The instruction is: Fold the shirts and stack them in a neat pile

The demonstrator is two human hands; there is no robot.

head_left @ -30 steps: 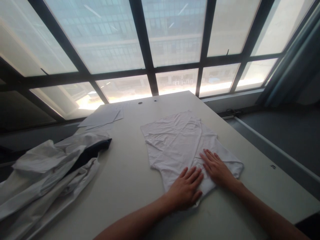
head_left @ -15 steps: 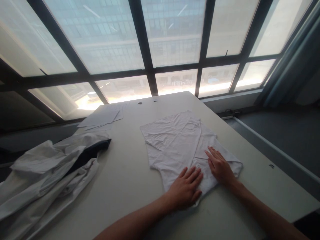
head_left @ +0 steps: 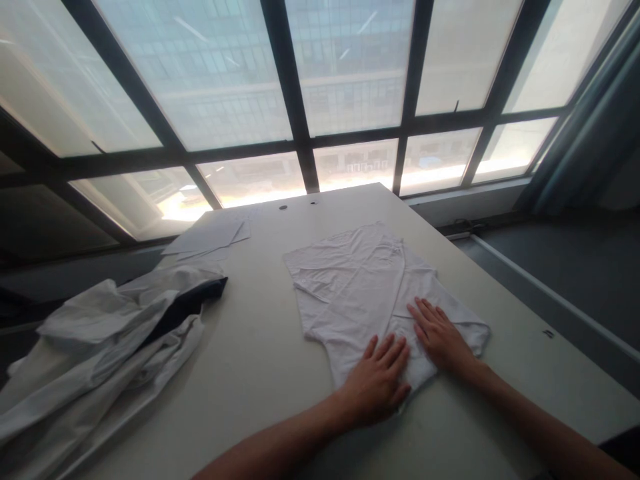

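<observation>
A white garment (head_left: 357,293), folded in several places and a little creased, lies flat on the white table (head_left: 250,347). It looks like a shirt, though its exact kind does not show. My left hand (head_left: 377,383) rests palm down on its near edge, fingers stretched out. To the right of it, my right hand (head_left: 440,337) lies flat on the garment's right part, fingers extended. Neither hand grips the cloth; both press on top of it. The palms and the cloth under them are hidden.
A heap of white and dark cloth (head_left: 115,347) hangs over the table's left side. Sheets of paper (head_left: 210,237) lie at the far left. Large windows (head_left: 350,73) stand behind the table, with a grey curtain (head_left: 585,140) at right. A white bar (head_left: 550,293) runs beyond the right edge.
The whole view has shifted slightly. My right hand has slid a little toward me on the garment; my left hand stays at the near edge.
</observation>
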